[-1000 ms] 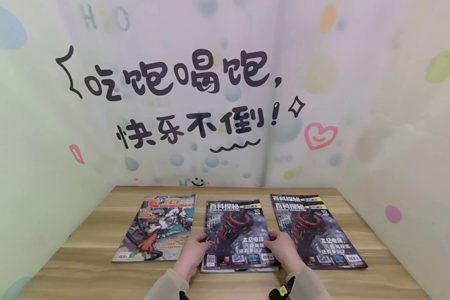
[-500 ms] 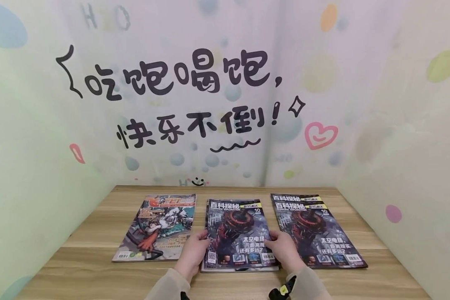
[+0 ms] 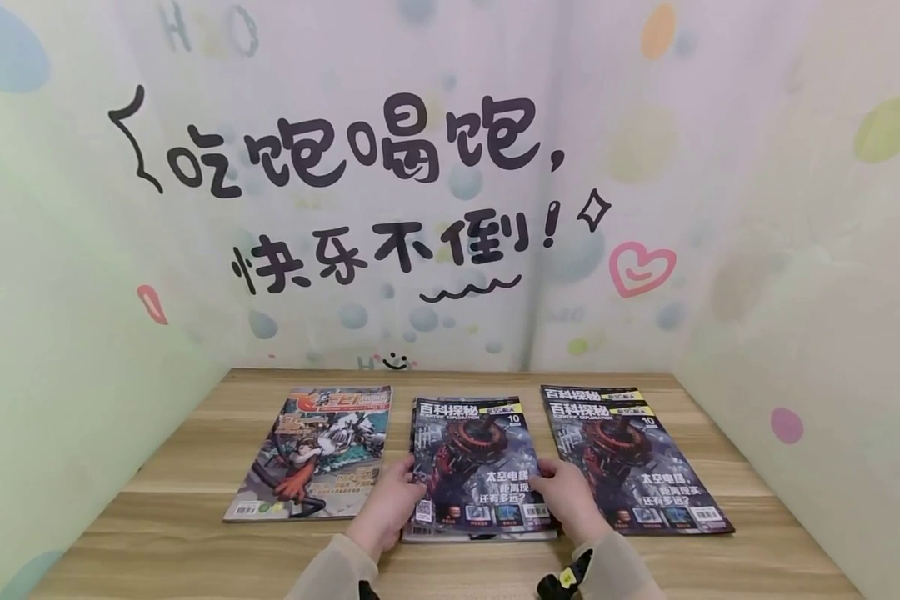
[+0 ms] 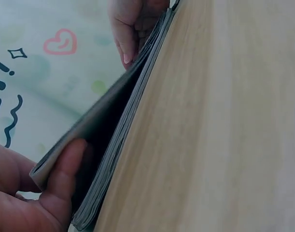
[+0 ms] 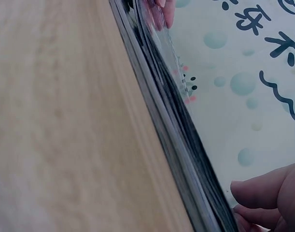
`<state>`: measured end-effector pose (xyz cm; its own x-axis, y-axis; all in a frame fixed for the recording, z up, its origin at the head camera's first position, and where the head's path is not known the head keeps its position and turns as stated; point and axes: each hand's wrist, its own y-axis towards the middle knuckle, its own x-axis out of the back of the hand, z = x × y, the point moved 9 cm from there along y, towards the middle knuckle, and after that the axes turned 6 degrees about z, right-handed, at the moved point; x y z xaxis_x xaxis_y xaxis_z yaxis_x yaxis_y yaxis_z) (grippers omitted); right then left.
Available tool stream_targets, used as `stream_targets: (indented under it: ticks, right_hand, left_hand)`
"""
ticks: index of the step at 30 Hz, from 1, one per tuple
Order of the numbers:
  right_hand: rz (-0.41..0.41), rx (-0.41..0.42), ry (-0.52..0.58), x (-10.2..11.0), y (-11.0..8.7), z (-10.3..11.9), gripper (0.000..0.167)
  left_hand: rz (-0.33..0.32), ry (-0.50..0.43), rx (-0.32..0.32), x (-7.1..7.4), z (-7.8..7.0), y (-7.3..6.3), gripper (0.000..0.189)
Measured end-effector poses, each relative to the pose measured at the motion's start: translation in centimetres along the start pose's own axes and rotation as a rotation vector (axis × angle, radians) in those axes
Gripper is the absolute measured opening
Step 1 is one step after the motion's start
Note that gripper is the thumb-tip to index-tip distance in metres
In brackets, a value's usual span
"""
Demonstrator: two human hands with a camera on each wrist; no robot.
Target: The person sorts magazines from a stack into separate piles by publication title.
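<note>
A small stack of magazines lies at the middle of the table, its top magazine (image 3: 480,467) showing a dark cover with a red ring-shaped structure. My left hand (image 3: 390,504) pinches the left edge of that top magazine. In the left wrist view, the edge is raised, leaving a dark gap above the lower magazines (image 4: 116,150), and one of the fingers (image 4: 65,174) reaches into it. My right hand (image 3: 567,500) holds the right edge, with the thumb on the cover side; its other fingers are mostly hidden in the head view.
To the left lies a magazine (image 3: 322,458) with a colourful cartoon cover. Two overlapping dark magazines (image 3: 637,467) lie on the right, close to my right hand. The wooden table (image 3: 157,542) meets printed walls (image 3: 450,333) at the back and sides.
The left edge of the top magazine has risen slightly with my left hand, and more of the magazine beneath shows there. My right hand stays at the right edge.
</note>
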<state>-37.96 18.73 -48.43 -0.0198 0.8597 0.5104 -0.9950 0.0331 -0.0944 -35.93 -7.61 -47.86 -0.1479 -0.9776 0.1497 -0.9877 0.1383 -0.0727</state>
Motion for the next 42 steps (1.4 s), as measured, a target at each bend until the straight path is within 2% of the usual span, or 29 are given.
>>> stream_targets:
  ticks: [4, 8, 16, 23, 31, 35, 42]
  right_hand:
    - [0.006, 0.001, 0.023, 0.0, 0.0, -0.1, 0.041]
    - [0.002, -0.015, 0.062, 0.2, 0.0, -0.2, 0.042]
    - [-0.012, -0.036, 0.156, 0.3, 0.0, -0.6, 0.044]
    - [-0.018, -0.048, 0.189, 0.4, -0.2, -0.3, 0.043]
    - [-0.032, -0.049, 0.186, 0.4, -0.2, -0.3, 0.041]
    - [-0.024, -0.038, 0.188, 0.4, -0.2, -0.3, 0.042]
    - [-0.019, -0.033, 0.195, 0.3, -0.3, -0.3, 0.041]
  left_hand:
    - [0.035, -0.126, -0.011, -0.3, 0.4, 0.1, 0.061]
    - [0.06, -0.238, 0.013, -0.4, 0.8, 0.1, 0.061]
    - [0.071, -0.32, 0.022, -0.5, 0.7, 0.0, 0.06]
    - [0.067, -0.343, 0.03, -0.5, 0.7, 0.0, 0.06]
    - [0.07, -0.296, 0.041, -0.3, 0.7, -0.1, 0.06]
    - [0.049, -0.192, 0.05, 0.0, 0.7, -0.1, 0.059]
    - [0.006, 0.006, -0.019, 0.7, 0.0, 0.0, 0.055]
